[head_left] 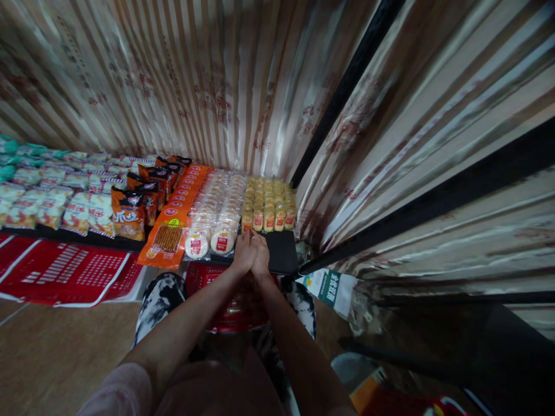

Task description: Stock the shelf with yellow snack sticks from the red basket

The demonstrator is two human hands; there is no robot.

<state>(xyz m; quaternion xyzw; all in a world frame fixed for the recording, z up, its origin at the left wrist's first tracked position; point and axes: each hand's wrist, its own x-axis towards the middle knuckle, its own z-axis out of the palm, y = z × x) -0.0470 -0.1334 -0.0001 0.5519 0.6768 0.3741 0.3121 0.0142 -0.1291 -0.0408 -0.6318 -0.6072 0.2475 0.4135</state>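
Note:
My left hand [245, 254] and my right hand [261, 255] are close together over the front of the black shelf [282, 248]. Their fingers are drawn in, with the fingertips at the front left of the rows of small yellow packaged snacks [269, 219]. Whatever lies between the fingers is hidden. Just left of my hands, round white crackers in clear wrappers [223, 240] form two overlapping rows. Beside them overlaps a row of orange bags of pretzel sticks [168, 238], the front one showing its brown sticks.
Further left stand orange-and-black snack bags [128, 214] and several rows of white snack bags [78, 212]. Red baskets [73, 274] sit below the shelf, and another red basket [236, 315] is between my knees. Black poles [347, 86] and patterned curtains [243, 75] border the shelf.

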